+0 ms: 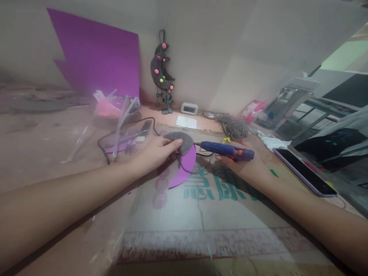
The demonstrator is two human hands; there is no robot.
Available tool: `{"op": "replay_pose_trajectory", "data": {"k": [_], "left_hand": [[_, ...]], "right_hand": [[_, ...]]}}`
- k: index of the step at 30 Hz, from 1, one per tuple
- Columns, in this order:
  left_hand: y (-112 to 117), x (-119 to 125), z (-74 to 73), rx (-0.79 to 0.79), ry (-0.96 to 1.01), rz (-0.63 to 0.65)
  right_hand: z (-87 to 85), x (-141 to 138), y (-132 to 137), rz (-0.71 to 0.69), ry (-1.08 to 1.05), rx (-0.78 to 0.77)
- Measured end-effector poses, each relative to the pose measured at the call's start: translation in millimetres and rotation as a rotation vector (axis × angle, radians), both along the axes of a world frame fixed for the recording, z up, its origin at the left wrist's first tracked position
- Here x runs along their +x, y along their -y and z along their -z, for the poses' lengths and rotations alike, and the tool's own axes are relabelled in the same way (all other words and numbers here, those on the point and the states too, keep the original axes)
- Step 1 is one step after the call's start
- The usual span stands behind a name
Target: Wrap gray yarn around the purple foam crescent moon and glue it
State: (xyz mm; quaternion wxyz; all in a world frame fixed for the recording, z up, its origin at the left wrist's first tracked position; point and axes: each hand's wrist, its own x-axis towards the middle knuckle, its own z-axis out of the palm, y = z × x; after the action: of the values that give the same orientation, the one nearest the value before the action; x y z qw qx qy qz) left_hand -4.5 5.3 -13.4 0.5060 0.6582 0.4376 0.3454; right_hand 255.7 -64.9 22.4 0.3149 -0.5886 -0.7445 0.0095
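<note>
My left hand point(157, 151) rests on a purple crescent-shaped piece point(185, 165) partly wrapped in grey yarn, with the thumb and fingers pinching its grey-covered upper part point(180, 138). My right hand point(240, 165) grips a blue glue gun point(227, 149), held level with its nozzle pointing left at the grey yarn edge. A thin strand of grey yarn trails from the piece across the cardboard sheet point(207, 214) that lies under both hands.
A finished yarn-wrapped moon ornament with coloured pompoms point(162, 71) hangs on the wall beside a purple foam sheet point(100, 57). Glue sticks and a plastic bag point(115, 109), a black cable point(103, 147), a yarn ball point(234, 127), a small clock point(189, 108) and a phone point(304, 170) lie around.
</note>
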Motion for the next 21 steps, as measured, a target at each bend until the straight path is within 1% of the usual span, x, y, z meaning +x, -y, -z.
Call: {"op": "replay_pose_trajectory", "data": {"k": [7, 10, 14, 17, 21], "left_hand": [[4.2, 0.9, -5.9, -0.006, -0.017, -0.005], [4.6, 0.4, -5.5, -0.012, -0.039, -0.021], [3.1, 0.2, -3.0, -0.02, -0.05, -0.01], [2.8, 1.1, -3.4, -0.008, -0.036, -0.011], [5.5, 2.9, -10.2, 0.017, -0.038, -0.014]], "right_hand": [[1.3, 1.8, -2.8, 0.009, -0.012, -0.034], [1.0, 0.0, -3.7, 0.02, -0.025, -0.026], [-0.9, -4.3, -3.7, 0.055, -0.111, 0.016], [-4.7, -5.1, -2.5, 0.044, -0.151, 0.004], [-16.0, -4.4, -1.3, -0.002, -0.176, 0.016]]}}
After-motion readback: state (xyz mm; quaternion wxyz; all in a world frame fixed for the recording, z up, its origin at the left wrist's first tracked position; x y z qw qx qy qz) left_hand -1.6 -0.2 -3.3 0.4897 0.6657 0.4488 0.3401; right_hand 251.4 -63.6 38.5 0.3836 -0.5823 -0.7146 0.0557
